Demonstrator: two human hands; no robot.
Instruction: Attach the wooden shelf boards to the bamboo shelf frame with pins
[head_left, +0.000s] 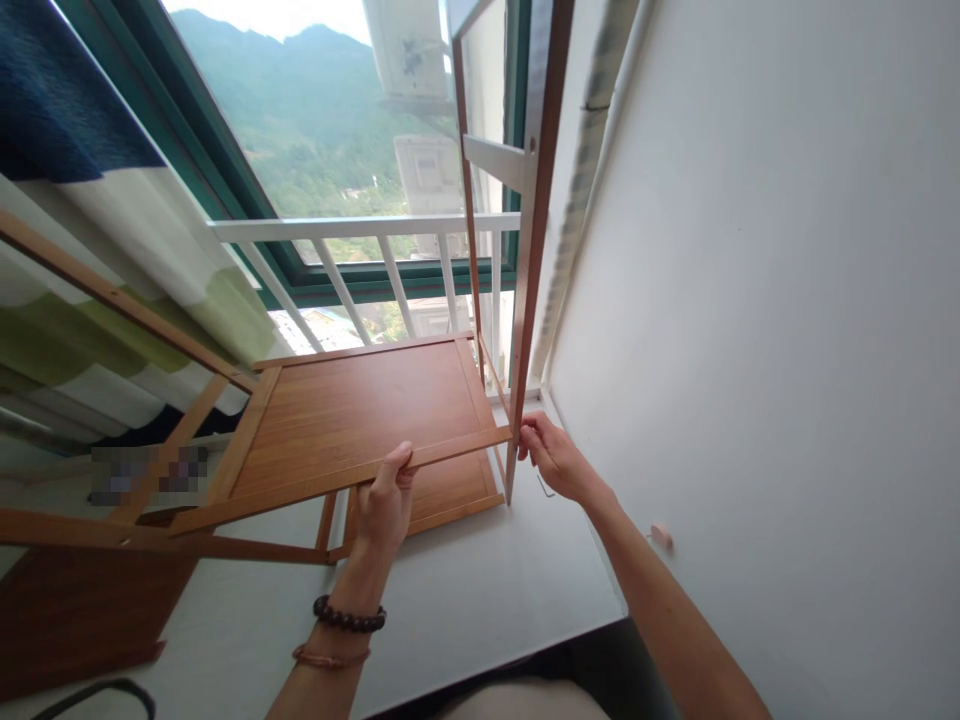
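My left hand is closed around the front rail of a brown wooden shelf board, thumb on top and fingers underneath. This board spans two wooden side frames of a partly assembled rack. At its right end my right hand has its fingers pinched against the outer side of the upright post, level with the board's corner. Whatever those fingertips hold is hidden. Below sits a second shelf board. A thin bent metal hex key lies on the white surface just under my right hand.
Close on the right is a white wall with a small pink knob-like piece. A white railing and window stand behind the rack. Striped curtains hang at left. Another brown board lies on the white surface at lower left.
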